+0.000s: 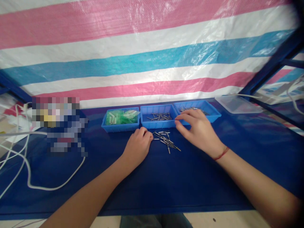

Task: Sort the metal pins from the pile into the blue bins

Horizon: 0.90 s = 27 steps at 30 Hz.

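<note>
Several metal blind rivets (pixel 166 139) lie in a loose pile on the blue table. My left hand (pixel 139 144) rests at the pile's left side with its fingers curled together. One rivet (pixel 156 139) shows right at those fingertips; whether they grip it is hidden. Above the pile's right side is my right hand (pixel 198 129), its thumb and index finger curved with a small gap and nothing seen between them. Those fingertips are by the near right corner of the middle blue bin (pixel 155 123), which holds more rivets (pixel 161 116).
A left blue bin (pixel 121 128) holds green plastic packets (pixel 121 117). The right blue bin (pixel 215 117) has metal pieces inside, partly behind my right hand. A translucent lid (pixel 235 105) lies at back right. White cables (pixel 47 189) run along the left; a striped sheet (pixel 133 69) hangs behind.
</note>
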Each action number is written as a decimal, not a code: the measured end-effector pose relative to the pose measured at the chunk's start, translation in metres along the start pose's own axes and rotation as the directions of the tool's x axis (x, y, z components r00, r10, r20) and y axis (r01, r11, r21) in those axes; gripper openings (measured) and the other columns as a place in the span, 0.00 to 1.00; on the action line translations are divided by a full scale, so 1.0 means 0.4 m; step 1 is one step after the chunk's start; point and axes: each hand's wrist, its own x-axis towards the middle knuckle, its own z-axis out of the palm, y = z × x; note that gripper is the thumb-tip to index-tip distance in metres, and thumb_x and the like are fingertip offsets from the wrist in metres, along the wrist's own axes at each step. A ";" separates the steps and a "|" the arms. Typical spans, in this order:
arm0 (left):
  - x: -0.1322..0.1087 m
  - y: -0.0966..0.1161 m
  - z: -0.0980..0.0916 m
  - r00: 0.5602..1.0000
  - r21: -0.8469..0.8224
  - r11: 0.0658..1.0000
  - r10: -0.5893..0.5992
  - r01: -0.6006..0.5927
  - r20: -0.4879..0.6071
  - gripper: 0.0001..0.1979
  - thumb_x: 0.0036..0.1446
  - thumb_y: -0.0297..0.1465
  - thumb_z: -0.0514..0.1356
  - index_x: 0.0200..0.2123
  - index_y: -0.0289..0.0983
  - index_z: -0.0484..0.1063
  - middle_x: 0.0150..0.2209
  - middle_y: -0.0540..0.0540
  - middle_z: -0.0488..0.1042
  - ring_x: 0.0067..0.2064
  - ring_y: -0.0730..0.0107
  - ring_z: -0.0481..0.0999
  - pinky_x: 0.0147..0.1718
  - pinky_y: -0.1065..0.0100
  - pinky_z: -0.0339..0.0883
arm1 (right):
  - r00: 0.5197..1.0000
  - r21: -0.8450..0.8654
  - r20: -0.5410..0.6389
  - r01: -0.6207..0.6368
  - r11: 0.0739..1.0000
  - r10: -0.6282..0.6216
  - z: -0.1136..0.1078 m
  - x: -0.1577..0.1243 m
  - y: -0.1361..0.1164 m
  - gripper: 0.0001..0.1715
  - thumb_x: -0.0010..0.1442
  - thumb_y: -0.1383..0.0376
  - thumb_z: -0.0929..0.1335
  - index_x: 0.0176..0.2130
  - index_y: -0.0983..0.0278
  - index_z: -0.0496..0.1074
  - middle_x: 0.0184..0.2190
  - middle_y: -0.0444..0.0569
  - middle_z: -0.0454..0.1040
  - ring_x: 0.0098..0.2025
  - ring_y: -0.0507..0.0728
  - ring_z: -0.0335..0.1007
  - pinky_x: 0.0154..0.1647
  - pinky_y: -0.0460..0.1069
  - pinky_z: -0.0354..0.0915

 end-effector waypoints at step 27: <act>0.002 0.030 -0.013 0.966 -0.872 0.483 -0.253 0.078 -0.053 0.07 0.58 0.34 0.60 0.35 0.36 0.72 0.32 0.49 0.75 0.34 0.72 0.74 0.35 0.72 0.66 | 0.956 0.547 0.288 -0.120 0.829 -0.051 0.029 -0.028 -0.109 0.09 0.63 0.65 0.64 0.33 0.62 0.72 0.31 0.47 0.73 0.36 0.54 0.68 0.39 0.50 0.63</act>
